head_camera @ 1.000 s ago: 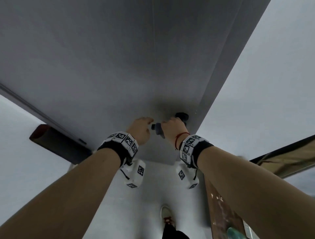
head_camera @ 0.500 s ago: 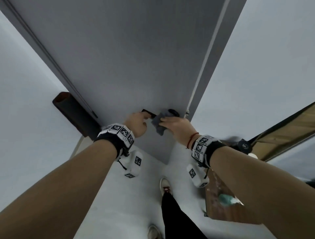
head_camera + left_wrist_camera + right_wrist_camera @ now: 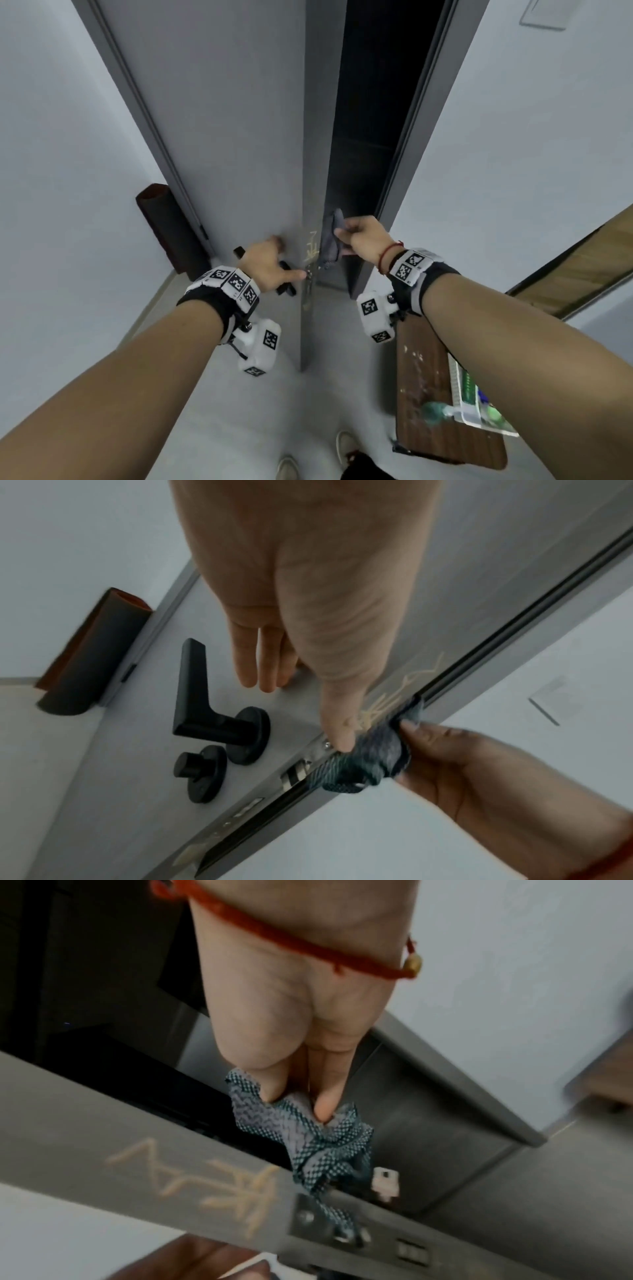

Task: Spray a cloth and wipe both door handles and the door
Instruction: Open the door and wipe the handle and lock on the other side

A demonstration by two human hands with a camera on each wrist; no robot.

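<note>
The grey door (image 3: pixel 222 120) stands ajar, its latch edge (image 3: pixel 103 1110) toward me with yellow scribbles on it. My left hand (image 3: pixel 270 260) lies flat on the near face with straight fingers (image 3: pixel 260 664), just above the black lever handle (image 3: pixel 192 696) and the round thumb-turn (image 3: pixel 198 769); its thumb touches the latch edge. My right hand (image 3: pixel 363 236) pinches a crumpled grey-patterned cloth (image 3: pixel 330 243) against the far side of the edge. In the right wrist view the cloth (image 3: pixel 308 1137) hangs over the latch plate. The far-side handle is hidden.
A worn wooden bench (image 3: pixel 428 394) stands low on the right with a teal spray bottle (image 3: pixel 442 413) lying on it. A dark red roll (image 3: pixel 168 233) leans on the wall left of the door. Behind the door is a dark opening (image 3: pixel 376 102). My shoes (image 3: pixel 287 469) are below.
The door has swung open and now shows edge-on. My right hand carried the cloth from the near-side handle round to the far side of the edge. My left hand now lies flat on the door.
</note>
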